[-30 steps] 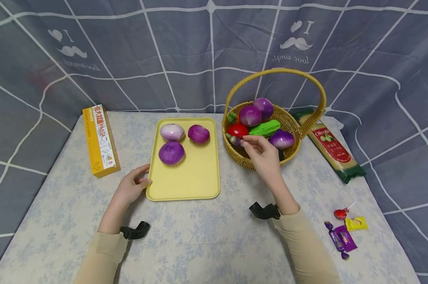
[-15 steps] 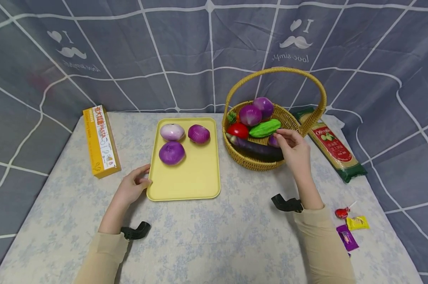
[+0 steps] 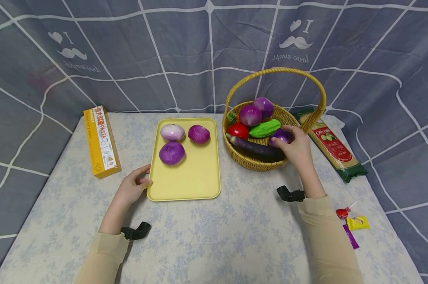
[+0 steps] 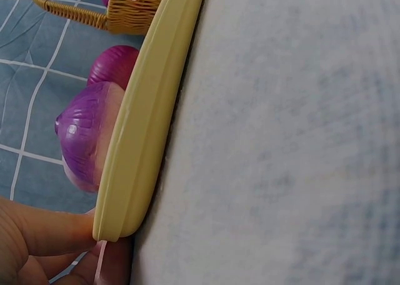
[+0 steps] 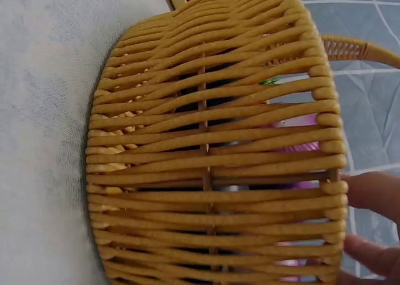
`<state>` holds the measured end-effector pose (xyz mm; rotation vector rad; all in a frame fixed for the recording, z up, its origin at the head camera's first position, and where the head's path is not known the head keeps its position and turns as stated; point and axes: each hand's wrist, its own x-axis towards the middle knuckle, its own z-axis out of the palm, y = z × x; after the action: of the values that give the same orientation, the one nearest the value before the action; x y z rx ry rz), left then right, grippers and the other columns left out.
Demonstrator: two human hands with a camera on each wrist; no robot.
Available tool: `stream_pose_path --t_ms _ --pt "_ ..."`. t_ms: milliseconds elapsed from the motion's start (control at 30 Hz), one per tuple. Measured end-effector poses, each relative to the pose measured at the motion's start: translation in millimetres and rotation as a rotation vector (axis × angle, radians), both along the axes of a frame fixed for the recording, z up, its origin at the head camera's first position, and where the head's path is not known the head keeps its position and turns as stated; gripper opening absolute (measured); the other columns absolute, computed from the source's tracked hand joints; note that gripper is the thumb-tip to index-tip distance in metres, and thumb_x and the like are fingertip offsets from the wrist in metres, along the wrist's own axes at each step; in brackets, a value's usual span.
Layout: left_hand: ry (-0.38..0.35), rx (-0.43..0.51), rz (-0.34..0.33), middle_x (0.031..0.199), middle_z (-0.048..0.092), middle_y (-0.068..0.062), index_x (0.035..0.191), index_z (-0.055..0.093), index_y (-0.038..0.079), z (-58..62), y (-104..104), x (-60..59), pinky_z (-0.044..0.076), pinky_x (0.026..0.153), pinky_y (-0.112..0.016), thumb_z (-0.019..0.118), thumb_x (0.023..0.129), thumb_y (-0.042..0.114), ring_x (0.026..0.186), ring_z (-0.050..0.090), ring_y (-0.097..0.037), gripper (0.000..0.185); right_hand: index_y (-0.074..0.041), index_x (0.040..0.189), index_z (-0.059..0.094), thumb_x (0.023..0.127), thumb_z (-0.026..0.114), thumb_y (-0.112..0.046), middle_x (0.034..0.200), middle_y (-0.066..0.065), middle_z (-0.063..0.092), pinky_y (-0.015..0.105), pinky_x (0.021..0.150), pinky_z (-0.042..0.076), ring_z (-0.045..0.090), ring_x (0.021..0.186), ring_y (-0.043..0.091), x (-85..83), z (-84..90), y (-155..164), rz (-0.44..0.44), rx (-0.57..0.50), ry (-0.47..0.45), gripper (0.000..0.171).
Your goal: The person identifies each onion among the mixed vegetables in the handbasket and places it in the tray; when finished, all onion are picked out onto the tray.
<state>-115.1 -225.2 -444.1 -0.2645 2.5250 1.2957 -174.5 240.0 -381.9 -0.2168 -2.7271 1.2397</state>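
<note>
My right hand (image 3: 297,146) reaches into the wicker basket (image 3: 247,162), thumb and fingers on either side of a purple onion (image 3: 280,136) at its right. A long dark eggplant (image 3: 258,150) lies along the front of the basket. In the right wrist view the fingertips (image 5: 372,194) show just past the basket's rim, the onion mostly hidden by the weave. My left hand (image 3: 130,188) holds the left edge of the yellow tray (image 3: 185,181). On that tray sit a pale onion (image 3: 172,132), a magenta onion (image 3: 199,134) and a purple onion (image 3: 172,153).
Also in the basket are two purple onions (image 3: 251,115), a tomato (image 3: 238,130) and a green bumpy vegetable (image 3: 265,128). A yellow pasta box (image 3: 101,142) stands left of the tray. Right of the basket lie a pasta bag (image 3: 331,146) and several candies (image 3: 357,223).
My right hand has moved right from the eggplant's stem end to the purple onion and taken hold of it. The eggplant now lies in full view. The left hand stays at the tray.
</note>
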Motion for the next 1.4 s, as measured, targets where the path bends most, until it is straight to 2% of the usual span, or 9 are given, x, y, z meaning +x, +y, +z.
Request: stream_pose_path --t_ms 167,433,633,800,1033,1200,1400 --pt "-0.011 -0.001 0.006 0.144 0.047 -0.019 0.153 0.035 0.009 0.5 1 -0.1 0.045 0.073 -0.021 0.054 0.097 0.007 0.105 0.053 -0.025 0.059 0.001 0.149 0.036 0.089 0.072 -0.027 0.149 0.027 0.039 0.056 0.113 0.031 0.036 0.138 0.044 -9.8 -0.8 0 0.073 0.089 -0.108 0.075" --pt "-0.012 -0.005 0.012 0.144 0.047 -0.019 0.153 0.035 0.009 0.7 2 -0.2 0.045 0.074 -0.022 0.054 0.097 0.007 0.106 0.053 -0.027 0.059 0.006 0.152 0.025 0.089 0.071 -0.026 0.15 0.033 0.032 0.06 0.112 0.03 0.034 0.138 0.048 -21.5 -2.4 -4 0.086 0.199 -0.195 0.084" --pt "-0.008 0.003 0.009 0.144 0.047 -0.019 0.153 0.035 0.008 1.5 2 -0.4 0.045 0.074 -0.021 0.054 0.098 0.007 0.107 0.053 -0.027 0.059 0.01 0.149 0.028 0.089 0.071 -0.021 0.144 0.037 0.036 0.06 0.11 0.033 0.038 0.133 0.05 -27.7 -8.4 -8 0.074 0.301 -0.202 0.08" --pt "-0.01 -0.005 0.009 0.143 0.047 -0.019 0.153 0.035 0.008 1.6 3 -0.7 0.045 0.073 -0.022 0.054 0.098 0.007 0.106 0.053 -0.026 0.059 0.011 0.145 0.034 0.087 0.073 -0.021 0.141 0.036 0.041 0.06 0.109 0.035 0.041 0.13 0.05 -29.4 -13.1 -9 0.052 0.335 -0.175 0.076" --pt "-0.006 -0.009 0.005 0.143 0.047 -0.019 0.153 0.035 0.007 1.1 2 -0.5 0.045 0.073 -0.022 0.054 0.097 0.006 0.104 0.053 -0.027 0.059 0.012 0.142 0.038 0.085 0.074 -0.021 0.137 0.036 0.044 0.061 0.106 0.038 0.044 0.126 0.051 -25.7 -15.4 -10 0.027 0.323 -0.125 0.076" --pt "0.001 -0.008 -0.001 0.142 0.048 -0.02 0.153 0.035 0.007 0.7 2 0.5 0.045 0.073 -0.022 0.054 0.097 0.006 0.105 0.053 -0.027 0.059 0.01 0.144 0.036 0.084 0.073 -0.02 0.141 0.034 0.044 0.059 0.108 0.036 0.043 0.13 0.049 -16.9 -10.2 -9 0.028 0.24 -0.064 0.077" --pt "0.0 -0.006 0.004 0.143 0.048 -0.02 0.153 0.036 0.007 0.7 1 0.6 0.045 0.074 -0.021 0.054 0.097 0.007 0.107 0.054 -0.027 0.058 0.001 0.149 0.035 0.086 0.074 -0.024 0.148 0.027 0.042 0.058 0.108 0.037 0.043 0.133 0.045 -4.0 -0.9 -9 -0.005 0.139 -0.032 0.078"
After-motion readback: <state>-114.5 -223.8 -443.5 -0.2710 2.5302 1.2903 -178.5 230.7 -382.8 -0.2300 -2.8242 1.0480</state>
